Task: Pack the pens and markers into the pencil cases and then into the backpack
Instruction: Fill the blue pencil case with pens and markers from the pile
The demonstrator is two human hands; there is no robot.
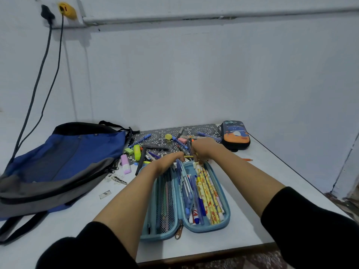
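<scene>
Pale-blue fabric of the open pencil case (206, 229) fills the lower centre of the frame. Its right half is already lined with yellow pencils (209, 199) and blue pens (196, 202), so packing looks partly done. Much is left: loose pens and markers (155, 147) lie scattered on the patterned mat (206, 130) just above the case, the dark second case (236, 135) sits closed at the upper right of the table (252, 191), and the backpack (68, 152) lies slumped at the left, with both cases outside it. The left grip (171, 162) curls round the case's far edge by the middle flap. The right grip (204, 150) curls down onto the pencil tops; whether it pinches one I cannot tell.
</scene>
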